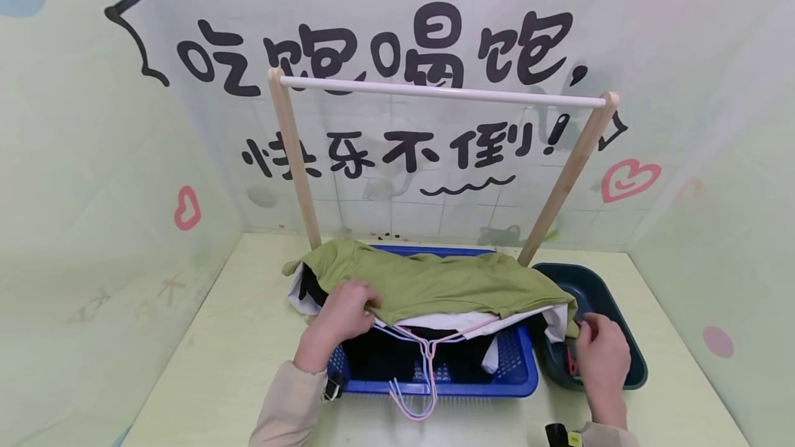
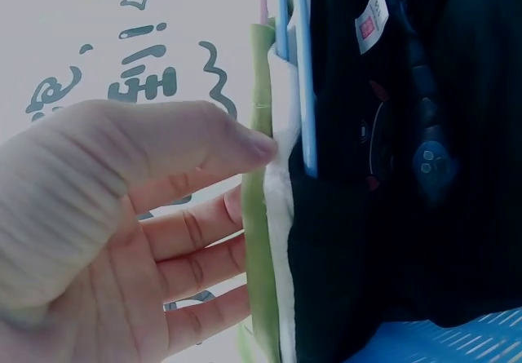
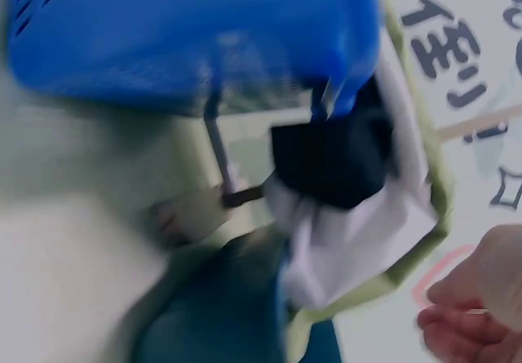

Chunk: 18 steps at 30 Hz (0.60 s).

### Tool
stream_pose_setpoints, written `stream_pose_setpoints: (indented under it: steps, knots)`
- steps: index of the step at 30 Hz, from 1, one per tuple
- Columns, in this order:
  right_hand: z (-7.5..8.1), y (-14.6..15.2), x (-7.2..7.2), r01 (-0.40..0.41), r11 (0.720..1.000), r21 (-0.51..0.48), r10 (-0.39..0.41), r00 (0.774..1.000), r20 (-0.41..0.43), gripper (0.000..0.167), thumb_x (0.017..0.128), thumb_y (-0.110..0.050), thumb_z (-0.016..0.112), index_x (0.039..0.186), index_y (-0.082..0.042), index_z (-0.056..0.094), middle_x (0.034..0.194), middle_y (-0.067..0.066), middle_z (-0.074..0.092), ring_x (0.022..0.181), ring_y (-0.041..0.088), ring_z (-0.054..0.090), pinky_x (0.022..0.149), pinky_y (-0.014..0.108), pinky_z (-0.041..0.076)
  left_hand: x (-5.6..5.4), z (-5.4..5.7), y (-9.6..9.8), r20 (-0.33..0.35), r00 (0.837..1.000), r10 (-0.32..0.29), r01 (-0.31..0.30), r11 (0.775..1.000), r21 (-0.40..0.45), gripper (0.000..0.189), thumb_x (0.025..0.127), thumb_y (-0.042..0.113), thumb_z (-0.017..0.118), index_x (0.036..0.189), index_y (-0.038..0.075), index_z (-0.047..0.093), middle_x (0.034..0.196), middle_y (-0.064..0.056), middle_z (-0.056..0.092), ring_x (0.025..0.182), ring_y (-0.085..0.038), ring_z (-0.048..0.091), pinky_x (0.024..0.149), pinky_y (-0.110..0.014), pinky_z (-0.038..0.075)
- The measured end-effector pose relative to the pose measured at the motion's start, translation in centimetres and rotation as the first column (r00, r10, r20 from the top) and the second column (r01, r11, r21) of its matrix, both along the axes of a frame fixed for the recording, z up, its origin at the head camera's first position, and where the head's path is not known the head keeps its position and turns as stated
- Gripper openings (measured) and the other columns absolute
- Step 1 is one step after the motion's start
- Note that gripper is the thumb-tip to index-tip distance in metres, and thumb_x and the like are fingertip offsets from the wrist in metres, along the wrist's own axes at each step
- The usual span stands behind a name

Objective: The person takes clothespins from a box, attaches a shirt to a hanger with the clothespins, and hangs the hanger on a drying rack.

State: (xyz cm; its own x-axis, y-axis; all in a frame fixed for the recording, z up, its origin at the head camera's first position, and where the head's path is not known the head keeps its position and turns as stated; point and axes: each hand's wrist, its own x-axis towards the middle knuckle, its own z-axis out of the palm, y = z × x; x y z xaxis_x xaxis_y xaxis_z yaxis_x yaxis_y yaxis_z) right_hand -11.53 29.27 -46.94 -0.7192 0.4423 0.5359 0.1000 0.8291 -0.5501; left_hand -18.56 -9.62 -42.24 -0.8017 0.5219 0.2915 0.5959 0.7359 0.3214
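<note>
A green shirt (image 1: 428,281) lies across a blue basket (image 1: 528,381), with white cloth (image 1: 444,321) under its front edge and black cloth (image 1: 379,357) below. Pink and blue hangers (image 1: 428,350) stick out from under it, their hooks toward me. My left hand (image 1: 341,309) holds the shirt's front edge; in the left wrist view the thumb (image 2: 257,147) overlaps the green and white layers, fingers against the green side. Beside the shirt's right end is my right hand (image 1: 602,350), its fingers loosely bent. The right wrist view shows that hand (image 3: 481,298) apart from the cloth, holding nothing.
Behind the basket stands a rack with wooden posts (image 1: 568,174) and a white rod (image 1: 441,92). A dark green basin (image 1: 636,374) sits to the right, with a small red item (image 1: 570,361) in it. Printed cloth walls (image 1: 397,212) surround the table (image 1: 211,350).
</note>
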Motion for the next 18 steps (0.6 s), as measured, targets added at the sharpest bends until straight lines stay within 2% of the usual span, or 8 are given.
stream_pose_setpoints:
  steps: [3, 6, 9, 12, 15, 18]
  knots:
    - [-0.8, 0.9, 0.3, 0.012, 1.000, -0.025, -0.008, 0.989, 0.149, 0.009, 0.082, 0.002, 0.060, 0.087, 0.010, 0.062, 0.074, 0.023, 0.058, 0.063, 0.037, 0.055, 0.053, 0.049, 0.041, -0.1, -0.2, -0.1, -0.025, 1.000, -0.018, 0.018, 1.000, -0.014, 0.013, 0.062, 0.000, 0.068, 0.072, 0.009, 0.067, 0.074, 0.000, 0.059, 0.076, -0.025, 0.057, 0.068, -0.040, 0.048]
    - [-1.5, 1.6, 0.4, 0.009, 0.999, -0.052, 0.007, 0.956, 0.294, 0.012, 0.080, 0.001, 0.061, 0.086, 0.011, 0.061, 0.071, 0.021, 0.058, 0.059, 0.034, 0.054, 0.048, 0.045, 0.041, -0.2, -0.2, -0.2, -0.028, 0.999, -0.020, 0.020, 1.000, -0.020, 0.013, 0.061, 0.001, 0.068, 0.069, 0.010, 0.064, 0.072, 0.001, 0.056, 0.075, -0.024, 0.055, 0.065, -0.038, 0.047]
    - [-2.0, 2.1, 0.3, 0.004, 0.997, -0.078, 0.030, 0.902, 0.431, 0.017, 0.080, -0.002, 0.061, 0.089, 0.012, 0.059, 0.071, 0.020, 0.057, 0.059, 0.031, 0.054, 0.049, 0.043, 0.042, -0.1, -0.2, -0.2, -0.020, 0.999, -0.025, 0.024, 1.000, -0.014, 0.014, 0.061, 0.000, 0.068, 0.068, 0.010, 0.063, 0.071, 0.001, 0.056, 0.073, -0.022, 0.054, 0.066, -0.037, 0.046]
    - [-2.6, 2.5, 0.0, -0.012, 0.996, -0.087, 0.057, 0.843, 0.535, 0.022, 0.081, -0.007, 0.062, 0.093, 0.011, 0.059, 0.076, 0.023, 0.060, 0.063, 0.032, 0.056, 0.053, 0.046, 0.045, 0.0, -0.1, -0.3, -0.010, 1.000, -0.027, 0.027, 1.000, -0.005, 0.014, 0.062, -0.001, 0.069, 0.069, 0.010, 0.063, 0.072, 0.001, 0.057, 0.073, -0.021, 0.055, 0.069, -0.037, 0.047]
    - [-3.0, 2.8, -0.3, -0.033, 0.995, -0.093, 0.083, 0.788, 0.610, 0.024, 0.082, -0.012, 0.063, 0.092, 0.010, 0.059, 0.077, 0.024, 0.060, 0.063, 0.033, 0.057, 0.053, 0.047, 0.044, 0.2, 0.0, -0.3, 0.001, 1.000, -0.028, 0.028, 1.000, 0.005, 0.013, 0.064, -0.002, 0.069, 0.071, 0.008, 0.066, 0.073, 0.001, 0.060, 0.075, -0.021, 0.055, 0.071, -0.036, 0.047]
    - [-3.2, 3.0, -0.5, -0.036, 0.995, -0.097, 0.091, 0.750, 0.655, 0.024, 0.082, -0.014, 0.064, 0.088, 0.009, 0.059, 0.076, 0.024, 0.059, 0.063, 0.033, 0.057, 0.052, 0.045, 0.044, 0.2, 0.2, -0.3, 0.020, 0.999, -0.031, 0.031, 0.999, 0.013, 0.012, 0.066, -0.003, 0.070, 0.073, 0.008, 0.067, 0.075, 0.000, 0.061, 0.076, -0.021, 0.056, 0.071, -0.036, 0.048]
